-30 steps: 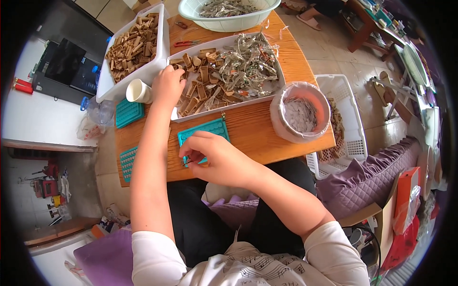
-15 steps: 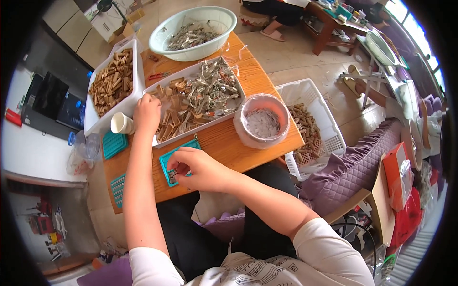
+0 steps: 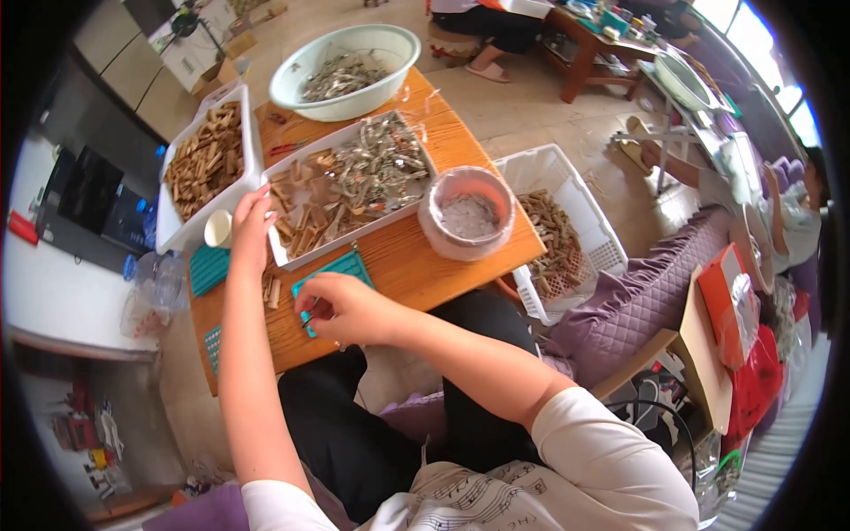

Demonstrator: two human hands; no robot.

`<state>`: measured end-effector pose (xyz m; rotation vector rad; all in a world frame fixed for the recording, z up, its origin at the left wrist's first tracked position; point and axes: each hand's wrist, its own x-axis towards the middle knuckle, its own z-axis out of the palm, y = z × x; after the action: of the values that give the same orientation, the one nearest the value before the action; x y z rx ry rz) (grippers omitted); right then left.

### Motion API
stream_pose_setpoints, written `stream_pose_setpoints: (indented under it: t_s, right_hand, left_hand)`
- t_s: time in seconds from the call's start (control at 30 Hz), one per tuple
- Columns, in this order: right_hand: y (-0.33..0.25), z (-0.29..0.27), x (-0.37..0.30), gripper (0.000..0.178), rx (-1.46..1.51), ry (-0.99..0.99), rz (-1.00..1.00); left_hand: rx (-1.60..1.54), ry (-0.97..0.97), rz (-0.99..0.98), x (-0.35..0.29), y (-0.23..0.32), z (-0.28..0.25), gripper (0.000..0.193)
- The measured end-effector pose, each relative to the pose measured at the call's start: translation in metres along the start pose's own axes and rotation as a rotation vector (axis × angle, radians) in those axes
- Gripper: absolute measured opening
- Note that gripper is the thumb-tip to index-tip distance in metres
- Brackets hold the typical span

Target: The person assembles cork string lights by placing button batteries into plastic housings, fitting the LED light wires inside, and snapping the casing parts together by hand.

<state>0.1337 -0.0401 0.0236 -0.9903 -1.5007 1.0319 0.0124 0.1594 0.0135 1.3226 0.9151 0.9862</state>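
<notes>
My left hand (image 3: pixel 252 219) is at the left rim of a shallow white tray (image 3: pixel 329 241), its fingers apart and nothing visible in them. Small brown wooden-looking pieces (image 3: pixel 305 228) and a tangle of silvery wired parts (image 3: pixel 381 164) fill the tray. Over a teal moulded tray (image 3: pixel 352 268) at the table's near edge, my right hand (image 3: pixel 347 308) is closed in a pinch. A tiny dark bit shows at its fingertips, too small to name. The hand hides much of the teal tray. A few brown pieces (image 3: pixel 271 290) lie on the table beside my left forearm.
A white paper cup (image 3: pixel 218 229) and a teal ridged tray (image 3: pixel 209 268) stand left of my arm. Around the work are a white bin of brown pieces (image 3: pixel 205 168), a pale green basin (image 3: pixel 345 102), a pink-lined tub (image 3: pixel 467 217) and a white basket (image 3: pixel 580 186).
The view has shifted slightly. My left hand has drawn back a little from over the white tray to its rim, and brown pieces now show beside that forearm. My right hand stays pinched.
</notes>
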Motion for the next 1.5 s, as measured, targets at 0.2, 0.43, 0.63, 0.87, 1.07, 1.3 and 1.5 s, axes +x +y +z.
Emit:
stream_pose_setpoints:
  t_s: [0.2,0.43,0.63,0.87,1.07,1.3,1.5]
  right_hand:
    - [0.000,0.006,0.001,0.019,0.027,-0.035,0.013]
    - [0.006,0.010,0.007,0.019,0.075,0.030,-0.028]
    - [0.005,-0.001,0.001,0.020,0.065,0.035,0.005]
    - [-0.012,0.011,0.010,0.021,0.044,-0.016,-0.066]
    - [0.001,-0.014,0.002,0.024,0.168,0.175,0.027]
    - [-0.003,-0.013,0.000,0.015,0.702,0.166,0.114]
    - [0.003,-0.025,-0.001,0.014,0.713,0.166,0.115]
  left_hand:
    - [0.101,0.016,0.059,0.016,-0.024,-0.011,0.013]
    - [0.761,0.058,0.382,0.035,-0.047,-0.014,0.032]
    - [1.005,0.062,0.450,0.018,-0.029,0.028,0.046]
    - [0.768,0.236,0.406,0.031,-0.048,-0.043,0.047]
    - [-0.464,0.090,0.055,-0.092,0.029,0.039,0.023]
    - [-0.581,0.143,0.035,-0.156,0.036,0.051,0.036]
    - [-0.836,-0.095,-0.011,-0.158,0.026,0.043,0.054]
